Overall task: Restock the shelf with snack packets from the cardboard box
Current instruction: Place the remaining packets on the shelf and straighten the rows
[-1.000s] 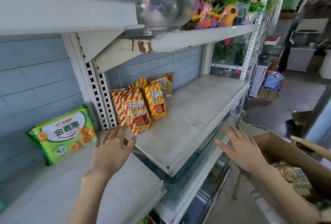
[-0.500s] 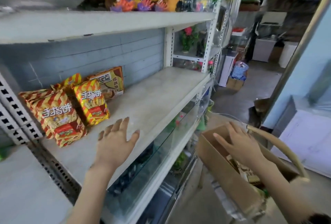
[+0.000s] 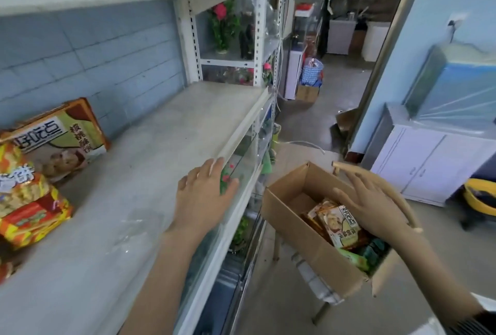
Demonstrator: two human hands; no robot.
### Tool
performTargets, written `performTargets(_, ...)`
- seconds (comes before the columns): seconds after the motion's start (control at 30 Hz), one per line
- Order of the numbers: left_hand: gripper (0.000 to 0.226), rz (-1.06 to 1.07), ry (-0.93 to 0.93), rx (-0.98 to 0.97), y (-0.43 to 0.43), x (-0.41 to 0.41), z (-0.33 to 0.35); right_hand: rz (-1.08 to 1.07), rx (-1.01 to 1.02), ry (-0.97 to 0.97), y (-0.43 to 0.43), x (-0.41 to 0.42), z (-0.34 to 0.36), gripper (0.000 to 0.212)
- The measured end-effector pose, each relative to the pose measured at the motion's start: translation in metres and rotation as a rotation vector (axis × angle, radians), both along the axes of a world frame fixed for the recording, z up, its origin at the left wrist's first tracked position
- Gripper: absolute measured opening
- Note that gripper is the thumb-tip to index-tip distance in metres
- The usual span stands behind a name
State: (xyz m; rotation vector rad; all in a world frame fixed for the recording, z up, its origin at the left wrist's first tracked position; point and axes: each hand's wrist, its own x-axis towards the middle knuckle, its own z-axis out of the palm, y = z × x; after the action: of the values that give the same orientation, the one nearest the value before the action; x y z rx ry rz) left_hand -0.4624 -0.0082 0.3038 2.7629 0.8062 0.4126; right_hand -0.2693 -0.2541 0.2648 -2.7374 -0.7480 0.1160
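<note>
The packet (image 3: pixel 339 223) you want is the top one in the box (image 3: pixel 292 216): a cream-and-orange pouch lying face up at the box's near end, on other packets. Judge it light and puffy, glossy film over brittle snacks. It will likely crinkle, slide against its neighbours and crush if you squeeze the middle. Take it by an edge or seam, thumb under and fingers over, with a gentle pinch. The far edge, toward the bare cardboard floor of the box, looks the freest place to get under.

Your right hand (image 3: pixel 375 206) is over the box's near end, palm down. Its fingers (image 3: pixel 354 181) are spread wide and straight, holding nothing. The packet lies just under and left of the palm, with the hand covering its right edge. Whether skin touches film you cannot tell from here. The fingertips point past the packet toward the box's far right wall, so the hand must turn and curl before it can grip.

Your left hand (image 3: pixel 204 198) is left of the box, flat and wide on the front lip of the shelf (image 3: pixel 161 147), holding nothing. Stocked packets (image 3: pixel 26 200) sit farther left of the box, at the shelf's back.
</note>
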Motion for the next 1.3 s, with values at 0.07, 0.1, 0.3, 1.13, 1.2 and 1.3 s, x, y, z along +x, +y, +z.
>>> performTargets(0.07,0.057,-0.060,-0.010,-0.002,0.002,0.031,-0.002,-0.049,0.003,-0.003,-0.001,0.012,-0.005,0.067)
performTargets(0.1,0.057,-0.090,-0.015,0.000,0.003,0.047,-0.003,-0.070,-0.006,-0.008,-0.001,0.019,-0.006,0.068)
performTargets(0.3,0.064,-0.255,0.047,-0.078,0.012,0.129,-0.032,-0.257,0.023,0.030,-0.014,0.045,-0.026,0.078)
performTargets(1.13,0.061,-0.289,0.426,-0.229,0.014,0.376,-0.165,-0.439,-0.080,0.328,-0.077,0.237,-0.143,0.063)
performTargets(1.2,0.061,-0.300,0.456,-0.248,0.012,0.385,-0.181,-0.427,-0.084,0.360,-0.073,0.247,-0.158,0.064)
performTargets(1.3,0.062,-0.342,0.548,-0.274,0.008,0.397,-0.211,-0.417,-0.128,0.432,-0.066,0.254,-0.186,0.065)
